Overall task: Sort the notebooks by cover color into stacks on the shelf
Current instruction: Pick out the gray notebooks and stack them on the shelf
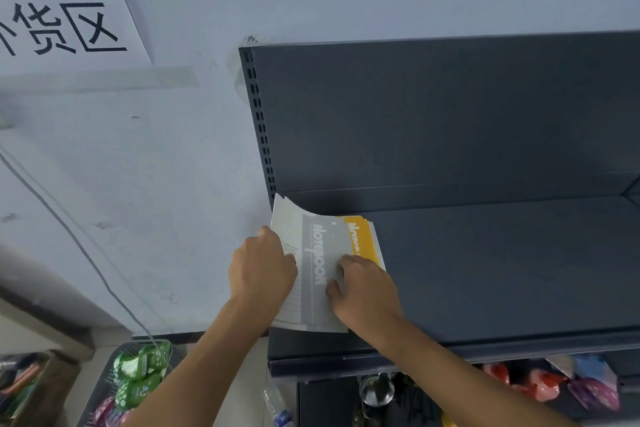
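our left hand (260, 270) grips left edge of grey notebook (313, 274) | our right hand (363, 291) pressed flat, fingers spread, on its cover | yellow notebook (360, 236) underneath | dark shelf (502, 270), left end

A white sign (59, 7) with black characters is taped to the wall (173, 156). Far below the sign, a basket (114, 388) of green and pink shoes (138, 374) is seen. Well to the sign's lower right, red and purple bags (554, 385) and a clear bottle (278, 406) are stored.
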`<state>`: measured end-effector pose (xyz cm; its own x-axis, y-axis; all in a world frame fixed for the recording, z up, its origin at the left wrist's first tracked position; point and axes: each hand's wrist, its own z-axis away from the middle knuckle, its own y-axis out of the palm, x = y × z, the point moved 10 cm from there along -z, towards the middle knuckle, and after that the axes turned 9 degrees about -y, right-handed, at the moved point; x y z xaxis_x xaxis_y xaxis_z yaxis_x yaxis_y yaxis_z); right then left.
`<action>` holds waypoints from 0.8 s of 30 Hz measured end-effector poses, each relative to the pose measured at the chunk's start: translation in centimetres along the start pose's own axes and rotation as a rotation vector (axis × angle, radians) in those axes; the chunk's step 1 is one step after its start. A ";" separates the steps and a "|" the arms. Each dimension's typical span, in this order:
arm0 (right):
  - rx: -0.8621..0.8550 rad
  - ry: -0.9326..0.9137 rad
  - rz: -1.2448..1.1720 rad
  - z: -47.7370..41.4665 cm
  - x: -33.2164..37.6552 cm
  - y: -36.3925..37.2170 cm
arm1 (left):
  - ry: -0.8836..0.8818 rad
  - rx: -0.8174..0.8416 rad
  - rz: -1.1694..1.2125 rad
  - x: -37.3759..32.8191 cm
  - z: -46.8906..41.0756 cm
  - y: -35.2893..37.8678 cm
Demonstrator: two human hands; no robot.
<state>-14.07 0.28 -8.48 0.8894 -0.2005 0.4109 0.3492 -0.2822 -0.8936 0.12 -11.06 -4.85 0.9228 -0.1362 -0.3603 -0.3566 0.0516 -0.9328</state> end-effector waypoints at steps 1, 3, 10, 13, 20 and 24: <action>0.009 0.000 -0.004 0.0 0.0 0.0 | 0.022 -0.025 -0.019 -0.2 0.1 -0.4; 0.014 0.001 -0.018 -0.1 0.0 0.1 | 0.041 -0.002 0.012 -0.5 0.0 -0.4; -0.046 0.270 -0.364 -0.9 -2.8 -0.4 | -0.072 0.378 0.479 0.5 -0.9 2.0; -0.066 0.361 -0.512 -1.1 -3.8 -1.0 | -0.249 0.592 0.844 0.7 -0.2 3.9; -0.174 0.483 -0.564 0.4 -7.9 -4.8 | 0.053 0.470 0.594 -5.2 -0.5 4.0; -0.177 0.572 -0.445 2.6 -11.7 -7.1 | 0.262 0.303 0.276 -10.2 1.0 4.7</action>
<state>-26.19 7.07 -7.47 0.3662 -0.4753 0.8000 0.5446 -0.5877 -0.5984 -10.85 -8.48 -5.54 0.7183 -0.3190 -0.6183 -0.4886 0.4015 -0.7747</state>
